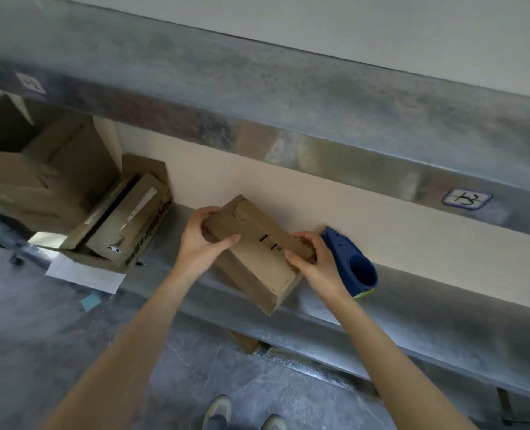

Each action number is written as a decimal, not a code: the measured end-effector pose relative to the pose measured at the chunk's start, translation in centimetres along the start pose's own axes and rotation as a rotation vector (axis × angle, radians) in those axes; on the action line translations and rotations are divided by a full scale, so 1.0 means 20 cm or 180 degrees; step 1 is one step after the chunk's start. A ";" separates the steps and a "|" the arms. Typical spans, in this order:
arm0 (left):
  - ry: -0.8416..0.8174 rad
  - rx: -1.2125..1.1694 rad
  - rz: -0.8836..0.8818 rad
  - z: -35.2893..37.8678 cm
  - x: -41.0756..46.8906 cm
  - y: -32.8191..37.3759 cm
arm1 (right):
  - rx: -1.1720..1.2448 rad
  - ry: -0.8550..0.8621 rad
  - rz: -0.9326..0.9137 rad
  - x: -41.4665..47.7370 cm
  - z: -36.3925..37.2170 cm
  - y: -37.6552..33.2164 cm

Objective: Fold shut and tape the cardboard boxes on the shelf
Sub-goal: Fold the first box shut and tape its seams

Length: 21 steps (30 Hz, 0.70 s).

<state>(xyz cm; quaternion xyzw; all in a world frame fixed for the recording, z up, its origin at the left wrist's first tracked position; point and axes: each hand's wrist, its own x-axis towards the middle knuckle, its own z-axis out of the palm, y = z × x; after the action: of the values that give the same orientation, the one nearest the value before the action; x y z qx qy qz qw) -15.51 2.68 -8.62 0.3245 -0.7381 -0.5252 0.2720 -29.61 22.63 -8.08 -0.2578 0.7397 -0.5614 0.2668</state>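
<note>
1. Step: fold-shut stage on the small box (257,259). Top flaps look folded down, and I see no tape on it, so taping is likely still to do.
2. Left hand (198,240) grips the box's left end, fingers curled over the far edge, thumb on top. Right hand (316,262) pinches the right end the same way.
3. The box sits skewed at the front of the shelf (412,321), near corner over the lip. Can't tell if it's fully resting.
4. Next: one hand pins the flaps, the other takes the blue tape dispenser (356,268) just behind the right hand.
5. Look: plain brown, worn, creased, with short dark marks on top.
6. Larger boxes (40,169) at left look open.
</note>
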 end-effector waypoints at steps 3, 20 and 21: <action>-0.0096 0.0110 0.0017 0.00 0.02 0.05 | -0.0152 -0.0318 -0.0136 0.01 -0.03 -0.02; -0.0237 0.0174 0.0019 0.15 -0.27 0.02 | -0.0826 -0.0739 -0.0562 0.00 -0.04 0.00; -0.0266 0.0152 0.0008 0.13 -0.26 0.02 | -0.0893 -0.0760 -0.0585 0.00 -0.02 0.00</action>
<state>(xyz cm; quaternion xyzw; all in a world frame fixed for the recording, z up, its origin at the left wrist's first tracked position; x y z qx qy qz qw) -14.20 8.32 -9.38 0.3077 -0.7615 -0.5203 0.2337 -29.91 22.94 -7.89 -0.4236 0.7471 -0.4403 0.2618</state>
